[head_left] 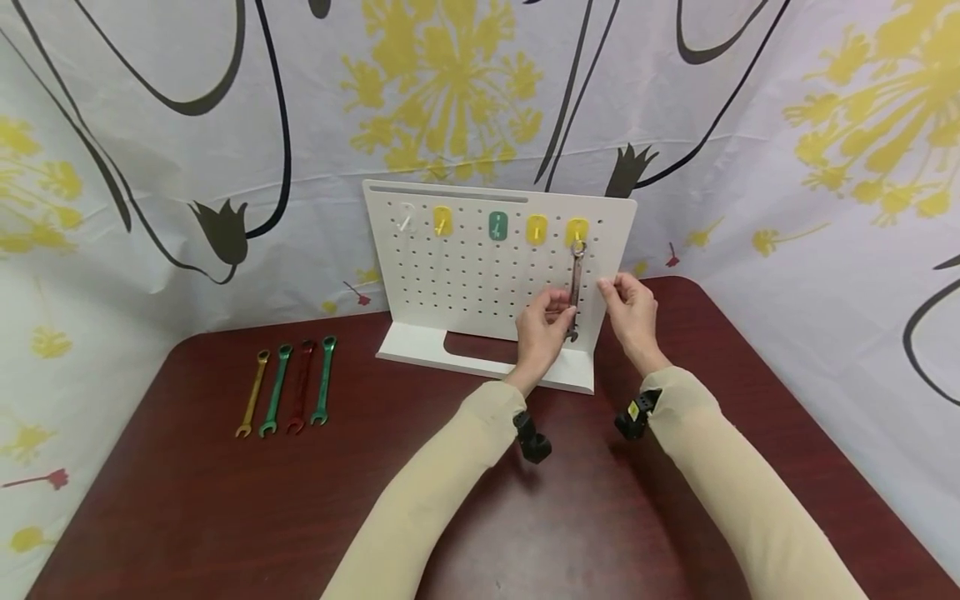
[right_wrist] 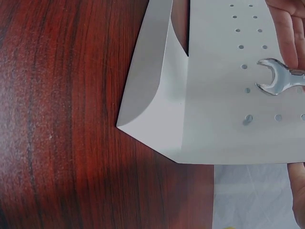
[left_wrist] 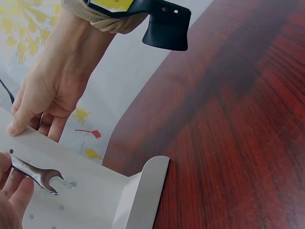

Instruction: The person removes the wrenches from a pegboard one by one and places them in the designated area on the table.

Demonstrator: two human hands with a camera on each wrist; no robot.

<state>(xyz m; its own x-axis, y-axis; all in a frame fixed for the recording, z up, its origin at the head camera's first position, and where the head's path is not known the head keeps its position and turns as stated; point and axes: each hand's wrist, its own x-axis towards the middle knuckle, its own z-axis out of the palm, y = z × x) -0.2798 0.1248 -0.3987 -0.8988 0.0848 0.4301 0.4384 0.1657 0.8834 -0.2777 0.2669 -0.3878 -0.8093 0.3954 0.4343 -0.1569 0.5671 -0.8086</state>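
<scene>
pegboard: white pegboard (head_left: 480, 275) stands upright on its foot at the back of the dark red bench (head_left: 225, 500), and serves as landmark for the rest.
steel wrench: silver wrench (head_left: 575, 287) hangs by its ring end from the yellow hook (head_left: 577, 231) at the pegboard's upper right corner, open end down against the board.
left hand: left hand (head_left: 543, 327) is at the pegboard's lower right, fingers curled and pinching the wrench's lower shaft.
right hand: right hand (head_left: 632, 310) is at the pegboard's right edge, fingertips resting on that edge, loosely bent and holding nothing.
other hooks: white, yellow, green and yellow hooks (head_left: 497, 225) sit in a row along the pegboard's top, left of the loaded one.
loose wrenches: gold, green, red and green wrenches (head_left: 288, 385) lie side by side on the bench, left of the pegboard.
backdrop: flowered cloth (head_left: 225, 125) hangs behind the pegboard.
writing: none can be read.
</scene>
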